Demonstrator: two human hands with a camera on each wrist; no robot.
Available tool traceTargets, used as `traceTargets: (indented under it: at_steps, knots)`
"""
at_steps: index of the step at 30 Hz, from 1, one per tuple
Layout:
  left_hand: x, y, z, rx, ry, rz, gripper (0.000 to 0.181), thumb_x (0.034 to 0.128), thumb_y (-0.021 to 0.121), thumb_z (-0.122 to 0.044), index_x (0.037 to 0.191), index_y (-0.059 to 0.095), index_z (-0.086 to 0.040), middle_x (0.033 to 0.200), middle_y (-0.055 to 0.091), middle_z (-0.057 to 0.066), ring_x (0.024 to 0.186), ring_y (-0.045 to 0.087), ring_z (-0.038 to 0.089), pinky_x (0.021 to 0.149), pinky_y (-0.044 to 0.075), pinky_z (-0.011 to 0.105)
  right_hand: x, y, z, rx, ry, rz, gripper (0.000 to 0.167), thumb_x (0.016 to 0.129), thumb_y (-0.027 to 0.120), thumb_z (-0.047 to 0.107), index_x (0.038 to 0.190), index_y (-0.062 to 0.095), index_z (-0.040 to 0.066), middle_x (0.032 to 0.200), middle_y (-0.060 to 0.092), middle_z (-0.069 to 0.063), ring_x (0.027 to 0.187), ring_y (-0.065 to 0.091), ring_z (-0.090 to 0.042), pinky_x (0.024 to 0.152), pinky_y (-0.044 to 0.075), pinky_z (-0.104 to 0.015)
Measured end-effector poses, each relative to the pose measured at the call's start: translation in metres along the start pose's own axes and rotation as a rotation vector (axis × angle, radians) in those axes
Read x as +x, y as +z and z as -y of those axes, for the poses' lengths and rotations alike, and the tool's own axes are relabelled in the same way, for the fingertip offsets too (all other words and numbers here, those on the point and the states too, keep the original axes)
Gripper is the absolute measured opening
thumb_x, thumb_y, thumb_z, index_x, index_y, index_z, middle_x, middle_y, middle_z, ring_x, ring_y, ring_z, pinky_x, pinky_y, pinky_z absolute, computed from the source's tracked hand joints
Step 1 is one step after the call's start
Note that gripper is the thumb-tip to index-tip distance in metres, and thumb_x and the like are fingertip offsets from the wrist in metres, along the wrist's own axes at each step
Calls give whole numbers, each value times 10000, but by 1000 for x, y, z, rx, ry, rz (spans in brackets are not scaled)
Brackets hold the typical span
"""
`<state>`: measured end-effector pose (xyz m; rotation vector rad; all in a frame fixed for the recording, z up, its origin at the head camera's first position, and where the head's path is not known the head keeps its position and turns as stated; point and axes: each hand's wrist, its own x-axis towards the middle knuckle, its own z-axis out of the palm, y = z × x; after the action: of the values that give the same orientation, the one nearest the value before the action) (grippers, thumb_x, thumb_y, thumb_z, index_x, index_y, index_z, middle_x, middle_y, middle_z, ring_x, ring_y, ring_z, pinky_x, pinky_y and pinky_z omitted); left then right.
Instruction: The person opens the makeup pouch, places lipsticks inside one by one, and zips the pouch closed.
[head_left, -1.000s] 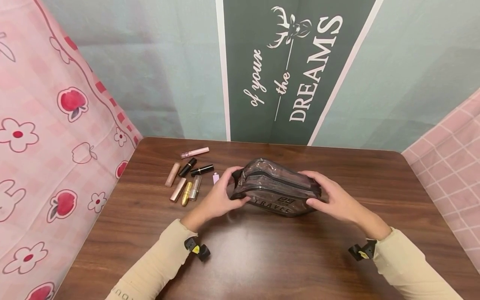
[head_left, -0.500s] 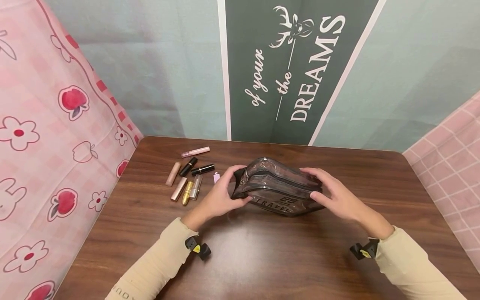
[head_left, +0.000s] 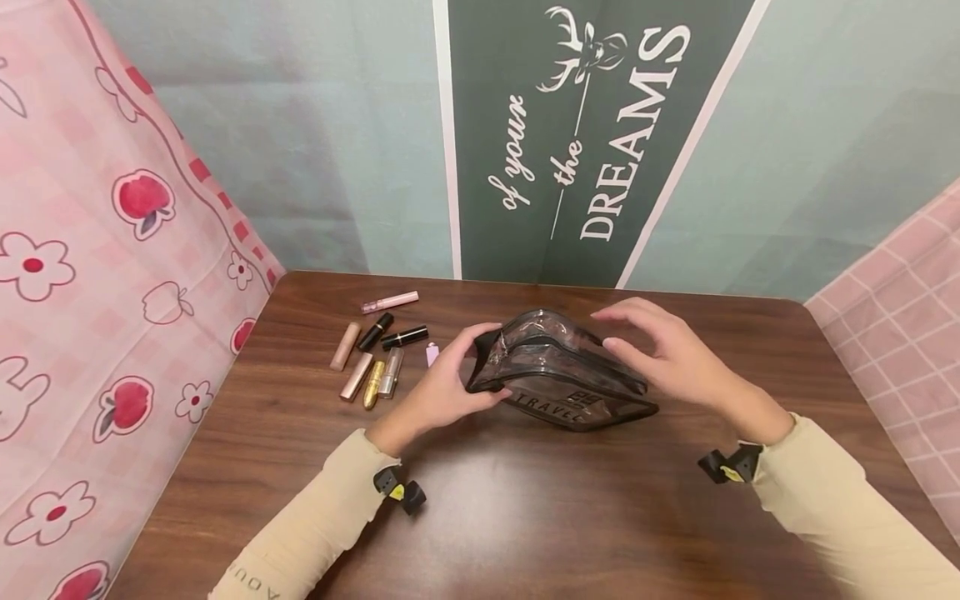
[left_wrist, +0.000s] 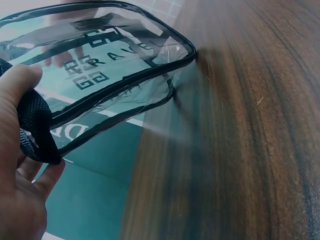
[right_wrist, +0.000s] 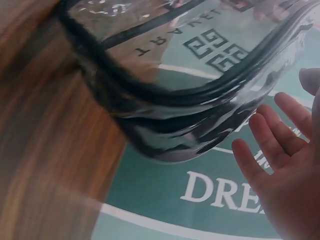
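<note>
A see-through pouch [head_left: 558,375] with black trim and the word TRAVEL stands on the table, wide at the middle. At its left end the left hand [head_left: 442,392] grips it, thumb on the near side and fingers on the far side. In the left wrist view that hand [left_wrist: 22,150] pinches the pouch's black mesh end [left_wrist: 37,112]. The right hand [head_left: 675,354] hovers over the pouch's right end, fingers apart and holding nothing. The right wrist view shows the right hand [right_wrist: 285,155] with spread fingers beside the pouch [right_wrist: 165,100], a gap between them.
Several lipstick tubes lie left of the pouch, among them a gold one [head_left: 373,385], a black one [head_left: 405,337] and a pink one [head_left: 390,302]. A small lilac item [head_left: 432,355] lies by the left hand. Patterned cloths [head_left: 142,333] hang around the wooden table [head_left: 480,517].
The right hand has let go of the pouch's right end and risen up and away. The left hand keeps its grip, and the pouch has shifted slightly right, its right end now uncovered.
</note>
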<state>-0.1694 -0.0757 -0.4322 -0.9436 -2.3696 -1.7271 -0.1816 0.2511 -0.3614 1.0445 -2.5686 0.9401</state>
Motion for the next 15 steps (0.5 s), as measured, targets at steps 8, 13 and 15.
traceTargets:
  at_steps: [8,13,15]
  knots:
    - [5,2,-3,8,9,11,852,736,898,-90,1473,473,-129,1304,614,31,1094,593,184,988,482,385,23,-10,19,-27,-43,3,327,888,744,2,1189,710,125,1081,670,32,919,565,-96,789,444,-218]
    - [7,2,-5,20,15,10,850,736,902,-102,1471,474,-123,1319,611,47,1092,590,192,978,481,374,42,-15,35,-42,-88,46,205,888,771,48,1043,736,176,891,603,129,749,496,-58,633,413,-226]
    - [7,2,-5,28,19,13,853,736,904,-108,1472,473,-119,1320,610,50,1095,588,188,978,480,371,51,-15,43,-57,-101,74,171,892,776,79,997,730,205,824,561,150,699,474,-49,605,396,-218]
